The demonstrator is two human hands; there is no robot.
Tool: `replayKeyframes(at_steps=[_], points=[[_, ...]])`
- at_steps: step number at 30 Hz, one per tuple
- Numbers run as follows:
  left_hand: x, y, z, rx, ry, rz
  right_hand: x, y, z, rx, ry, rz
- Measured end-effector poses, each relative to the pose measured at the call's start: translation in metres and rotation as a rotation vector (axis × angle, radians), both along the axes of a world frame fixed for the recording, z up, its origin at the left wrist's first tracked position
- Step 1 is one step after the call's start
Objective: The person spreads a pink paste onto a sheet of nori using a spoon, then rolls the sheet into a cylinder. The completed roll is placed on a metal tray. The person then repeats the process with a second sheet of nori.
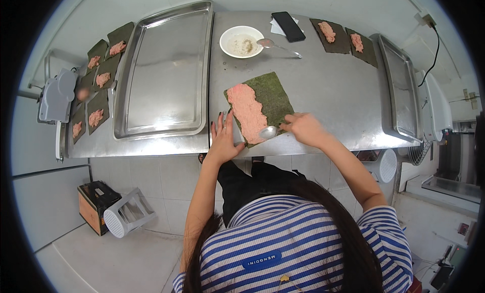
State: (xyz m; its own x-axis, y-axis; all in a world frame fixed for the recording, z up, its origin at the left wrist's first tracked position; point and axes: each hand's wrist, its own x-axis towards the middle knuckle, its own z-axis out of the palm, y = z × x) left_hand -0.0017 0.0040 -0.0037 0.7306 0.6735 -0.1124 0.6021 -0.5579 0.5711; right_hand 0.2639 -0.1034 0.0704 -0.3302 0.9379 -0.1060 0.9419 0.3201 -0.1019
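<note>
In front of me a dark green nori sheet (275, 96) lies tilted on the steel table. Pink minced paste (246, 108) covers its left part in a wide band; the right part is bare. My right hand (305, 129) is closed around the handle of a metal spoon (268, 132), whose bowl touches the paste near the sheet's lower edge. My left hand (223, 138) lies with fingers spread at the sheet's lower left edge, touching or very near it.
A large steel tray (208, 65) lies left, a narrower tray (388, 65) right. Beyond the sheet stand a white bowl (226, 36) with liquid, a second spoon (283, 49) and a phone (288, 26). Nori pieces topped with paste (103, 80) sit at both sides.
</note>
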Motion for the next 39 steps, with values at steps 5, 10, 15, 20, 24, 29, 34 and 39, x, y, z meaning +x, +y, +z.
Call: replayKeyframes(at_steps=[5, 10, 15, 20, 24, 29, 34, 39], points=[[0.0, 0.0, 0.0, -0.003, 0.002, 0.002, 0.015, -0.004, 0.014, 0.128, 0.06, -0.022], [0.0, 0.0, -0.002, 0.0, 0.007, 0.004, -0.004, -0.011, 0.007, 0.142, 0.148, 0.063], [0.0, 0.0, -0.002, 0.004, 0.004, 0.0, 0.012, -0.009, -0.009, 0.174, 0.099, -0.093], [-0.001, 0.001, -0.001, 0.005, 0.0, 0.012, 0.014, 0.005, -0.001, 0.148, 0.147, -0.06], [0.0, 0.0, 0.001, -0.012, -0.004, 0.014, 0.01, 0.034, -0.024, 0.224, 0.155, -0.028], [0.0, 0.001, -0.002, -0.027, -0.024, 0.003, 0.015, 0.082, -0.039, 0.234, 0.184, -0.082], [0.0, 0.001, 0.002, -0.04, 0.01, 0.005, 0.019, 0.112, -0.042, 0.225, 0.22, -0.134], [-0.001, 0.0, 0.001, -0.013, -0.004, 0.003, 0.024, 0.124, -0.044, 0.228, 0.287, -0.194]])
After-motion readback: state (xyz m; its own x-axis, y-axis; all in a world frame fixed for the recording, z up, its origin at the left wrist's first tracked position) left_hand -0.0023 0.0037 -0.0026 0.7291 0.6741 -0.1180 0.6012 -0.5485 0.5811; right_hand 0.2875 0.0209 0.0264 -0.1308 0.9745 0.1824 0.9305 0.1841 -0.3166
